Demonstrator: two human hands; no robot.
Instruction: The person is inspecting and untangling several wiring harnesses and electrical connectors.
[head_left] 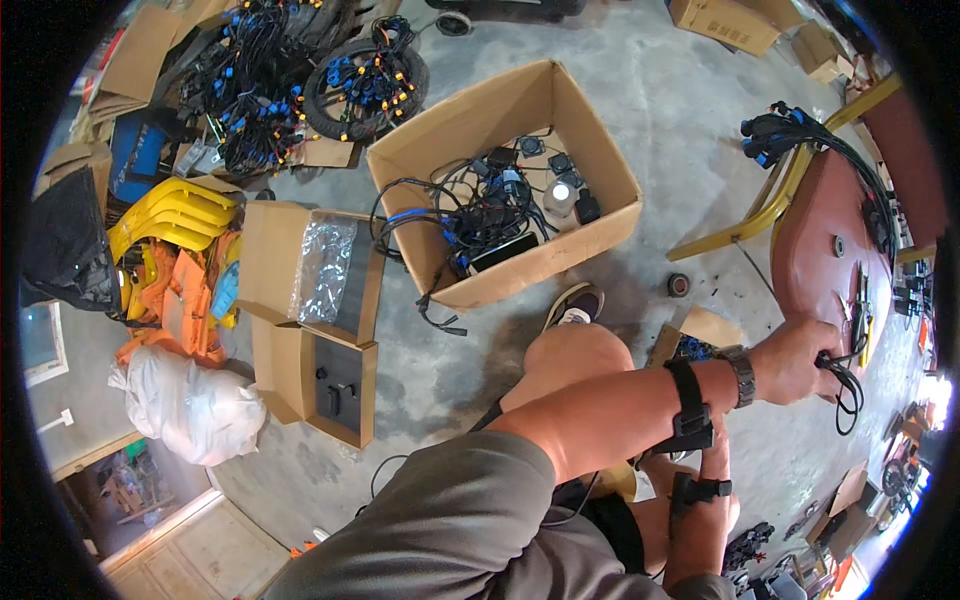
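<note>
My left hand (795, 362), with a dark watch on its wrist, is closed around a looped black cable (850, 400) at the edge of a reddish-brown seat-like surface (815, 225). My left forearm crosses in front of me, a black strap (686, 397) around it. Beneath it, my right forearm (700, 535) rises from the lower edge with another black strap (690, 490); the left arm hides my right hand's fingers. On the brown surface lie a roll of tape (838, 245) and slim tools (860, 305). A bundle of black cables with blue connectors (775, 135) hangs over its far end.
An open cardboard box (590, 235) holds tangled cables, small devices and a clear bottle. To its left lie flat open boxes (270, 345). Cable heaps (240, 90), a tire (415, 85), yellow plastic parts (170, 215) and a white bag (185, 405) fill the left side. A tape roll (678, 285) sits on the floor.
</note>
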